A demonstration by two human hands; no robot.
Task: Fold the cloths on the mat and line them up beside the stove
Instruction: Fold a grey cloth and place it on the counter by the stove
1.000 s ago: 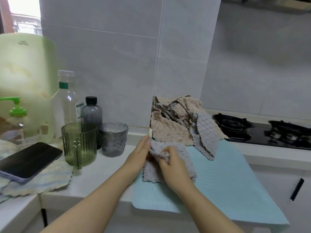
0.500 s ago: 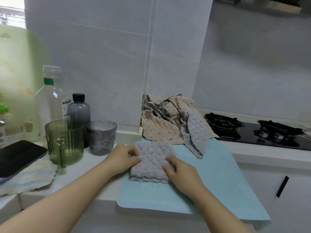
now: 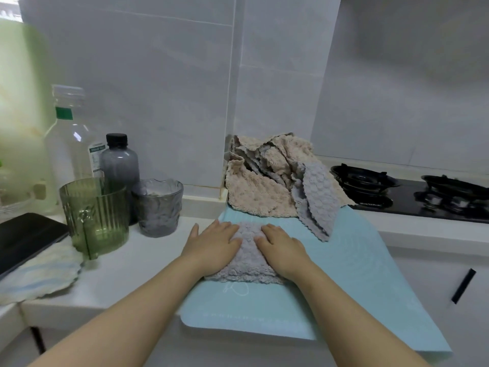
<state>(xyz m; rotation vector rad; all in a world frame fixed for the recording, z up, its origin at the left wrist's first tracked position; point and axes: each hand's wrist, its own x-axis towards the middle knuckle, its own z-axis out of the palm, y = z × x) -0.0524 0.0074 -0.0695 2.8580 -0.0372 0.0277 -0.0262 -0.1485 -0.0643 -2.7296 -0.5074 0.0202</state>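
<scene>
— Where is the grey cloth [image 3: 247, 258]?
— Folded on the blue mat [image 3: 357, 274], left of the stove [image 3: 412, 192]. The left hand [image 3: 213, 246] and right hand [image 3: 281, 247] lie flat on it — fingers straight, slightly spread, clamping nothing.
— And the others?
— A crumpled pile of cloths [image 3: 267, 181] sits at the mat's far edge.

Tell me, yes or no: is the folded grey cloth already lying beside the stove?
No; the grey cloth lies on the blue mat under both hands, left and right, well short of the stove.
</scene>
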